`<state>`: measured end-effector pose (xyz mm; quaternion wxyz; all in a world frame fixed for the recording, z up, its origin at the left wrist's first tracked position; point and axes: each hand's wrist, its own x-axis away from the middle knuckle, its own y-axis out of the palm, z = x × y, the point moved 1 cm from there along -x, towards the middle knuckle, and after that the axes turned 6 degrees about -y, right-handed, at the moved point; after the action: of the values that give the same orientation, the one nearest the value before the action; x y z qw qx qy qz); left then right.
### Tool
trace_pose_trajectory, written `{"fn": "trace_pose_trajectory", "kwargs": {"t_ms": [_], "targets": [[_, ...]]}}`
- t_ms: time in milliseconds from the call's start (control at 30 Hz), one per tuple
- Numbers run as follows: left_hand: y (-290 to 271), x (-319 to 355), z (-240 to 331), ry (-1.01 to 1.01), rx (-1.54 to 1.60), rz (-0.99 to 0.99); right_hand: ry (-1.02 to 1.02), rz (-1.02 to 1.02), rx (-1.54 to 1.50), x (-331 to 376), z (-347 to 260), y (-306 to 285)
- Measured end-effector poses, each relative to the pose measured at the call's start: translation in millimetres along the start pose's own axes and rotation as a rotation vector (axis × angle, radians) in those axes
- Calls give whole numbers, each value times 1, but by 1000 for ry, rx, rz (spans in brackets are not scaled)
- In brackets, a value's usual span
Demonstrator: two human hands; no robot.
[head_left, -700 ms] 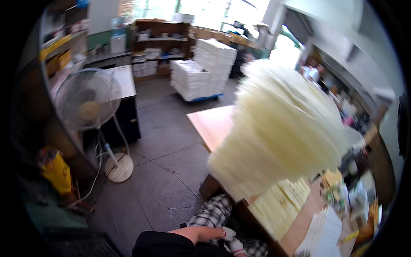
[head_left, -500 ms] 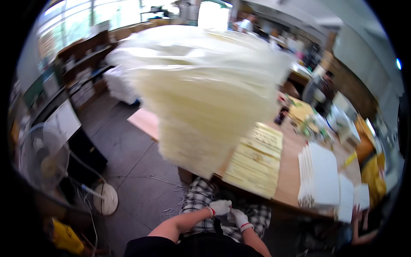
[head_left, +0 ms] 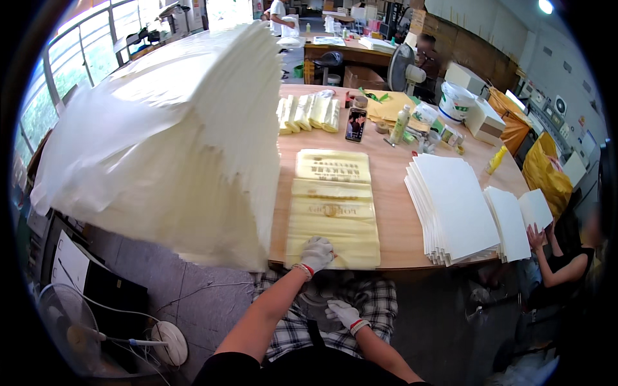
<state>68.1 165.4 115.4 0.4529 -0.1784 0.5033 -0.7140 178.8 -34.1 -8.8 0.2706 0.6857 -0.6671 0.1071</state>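
My left hand (head_left: 317, 253), in a white work glove, lies on the near end of a flat stack of yellow plastic bags (head_left: 333, 222) with dark print. Its fingers point right and seem to rest on the top bag rather than grip it. Lower down, over my lap, my right hand (head_left: 344, 313) is gloved too, with its fingers apart and nothing held. To the left rises a tall, bulky stack of whitish, translucent plastic sheets or bags (head_left: 193, 148), hiding the table's left part.
White boards (head_left: 454, 206) are stacked at the right, near a co-worker's hands (head_left: 539, 235). Behind the yellow bags are folded yellow bundles (head_left: 309, 114), a phone (head_left: 355, 124), a bottle (head_left: 400, 125) and a white bucket (head_left: 456, 101). A fan (head_left: 74, 331) stands at lower left.
My view has turned right and steadied. My hands, together over my lap before, have parted: the left has moved up onto the yellow bags, and the right stays over my lap.
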Motion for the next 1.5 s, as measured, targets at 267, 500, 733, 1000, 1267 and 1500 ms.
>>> {"fn": "trace_pose_trajectory", "kwargs": {"t_ms": [267, 500, 733, 1000, 1267, 1500], "targets": [[-6, -13, 11, -80, 126, -155, 40, -75, -316, 18, -32, -8], [-34, -30, 24, 146, 186, -70, -368, 115, -463, -18, -189, 14], [-58, -71, 10, -474, 1177, 67, -769, 756, 665, -44, -171, -53], [-48, -60, 32, -222, 932, -219, -630, 532, 39, 2, -197, -28], [-30, -59, 14, -188, 724, -224, -415, 322, -13, -40, -217, -9], [-45, -71, -4, -410, 1306, -243, -1038, 1085, 938, 13, -196, -31]]}}
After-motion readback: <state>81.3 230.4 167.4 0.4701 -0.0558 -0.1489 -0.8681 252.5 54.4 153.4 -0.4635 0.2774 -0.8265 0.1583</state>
